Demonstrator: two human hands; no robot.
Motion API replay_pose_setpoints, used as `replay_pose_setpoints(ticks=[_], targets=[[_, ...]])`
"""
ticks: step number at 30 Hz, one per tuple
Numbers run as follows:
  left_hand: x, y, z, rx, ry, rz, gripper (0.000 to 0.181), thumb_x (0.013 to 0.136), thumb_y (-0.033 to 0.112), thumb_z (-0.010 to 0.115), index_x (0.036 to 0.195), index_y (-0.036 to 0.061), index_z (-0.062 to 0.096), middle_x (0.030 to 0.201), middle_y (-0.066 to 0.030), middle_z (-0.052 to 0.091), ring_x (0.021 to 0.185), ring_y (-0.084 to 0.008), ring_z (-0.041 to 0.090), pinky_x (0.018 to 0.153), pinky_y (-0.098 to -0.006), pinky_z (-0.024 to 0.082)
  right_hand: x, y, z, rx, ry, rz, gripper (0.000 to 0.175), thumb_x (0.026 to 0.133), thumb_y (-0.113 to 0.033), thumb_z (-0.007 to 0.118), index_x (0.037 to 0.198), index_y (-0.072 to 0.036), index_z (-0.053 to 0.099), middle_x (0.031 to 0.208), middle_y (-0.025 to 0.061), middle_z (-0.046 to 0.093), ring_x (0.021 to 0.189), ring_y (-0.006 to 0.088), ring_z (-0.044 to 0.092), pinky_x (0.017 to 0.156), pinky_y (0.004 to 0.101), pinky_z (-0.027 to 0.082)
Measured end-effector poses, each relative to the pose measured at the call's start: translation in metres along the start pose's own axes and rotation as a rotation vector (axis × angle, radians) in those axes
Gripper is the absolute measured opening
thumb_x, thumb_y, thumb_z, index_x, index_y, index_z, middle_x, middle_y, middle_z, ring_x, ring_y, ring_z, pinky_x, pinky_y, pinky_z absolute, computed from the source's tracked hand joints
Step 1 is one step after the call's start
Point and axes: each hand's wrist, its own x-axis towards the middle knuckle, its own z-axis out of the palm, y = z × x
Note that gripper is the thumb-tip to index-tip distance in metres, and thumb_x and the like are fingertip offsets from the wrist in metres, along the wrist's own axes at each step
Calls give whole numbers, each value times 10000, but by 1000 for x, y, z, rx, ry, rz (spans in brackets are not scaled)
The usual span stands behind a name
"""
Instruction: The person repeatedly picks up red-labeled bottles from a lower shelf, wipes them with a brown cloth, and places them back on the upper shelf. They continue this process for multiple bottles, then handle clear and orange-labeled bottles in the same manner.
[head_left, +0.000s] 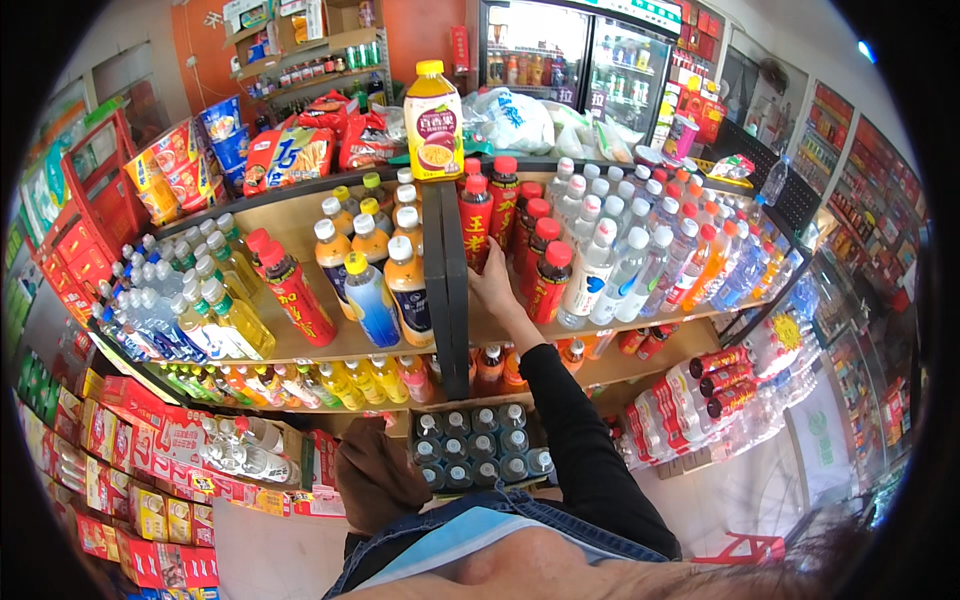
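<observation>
My right hand (495, 281) reaches out in a black sleeve to the upper shelf, just right of the dark upright divider (446, 285). Its fingers are around the lower side of a red-labelled drink bottle (475, 214) with a red cap; the far fingers are hidden. Similar red-capped bottles (551, 277) stand close beside the hand, to its right. My left hand is out of view; a brown cloth (379, 476) hangs at the left, near my body. Above the divider stands a yellow-capped passion fruit drink bottle (434, 124).
Clear water bottles (592, 277) crowd the shelf to the right. Left of the divider stand orange tea bottles (409, 285) and a blue bottle (370, 300). Dark capped bottles (484, 446) fill a low case before me. Wrapped bottle packs (675, 405) and stacked cartons (169, 517) flank the shelf.
</observation>
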Motion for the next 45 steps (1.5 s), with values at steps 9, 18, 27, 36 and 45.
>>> replay_pose_setpoints(ticks=[9,18,27,36,45], targets=[[-11,-9,-4,31,16,0,312,952,217,552,1192,23,506,1005,-88,600,827,-192,613,782,-304,493,-5,-1,-1,1,-19,10,685,776,-173,784,1299,13,383,1219,280,501,1171,456,490,1002,470,422],[5,-2,-3,76,-12,47,341,954,182,570,1241,14,497,1044,-93,613,864,-200,623,834,-313,498,-147,-81,-106,300,-327,296,663,769,-171,804,1293,-4,433,1115,164,655,1058,265,645,911,379,507],[49,1,4,126,-101,183,377,956,147,587,1290,4,487,1083,-98,625,900,-208,633,886,-322,504,-270,-104,-98,152,-829,451,787,733,-300,817,1350,-30,409,1125,211,654,1029,327,662,894,410,516],[72,-25,-1,-17,31,16,374,985,157,576,1325,30,486,1165,-105,625,965,-208,650,868,-317,531,-283,-124,-64,11,-998,205,656,702,-229,752,1225,-8,423,928,252,651,887,442,650,745,477,518],[86,32,40,1021,-303,1119,288,679,96,773,951,59,686,810,-39,648,573,-102,517,543,-235,407,-291,-119,-62,1015,-1223,741,729,692,-94,803,1329,-27,453,1033,82,637,862,172,656,718,319,545]])
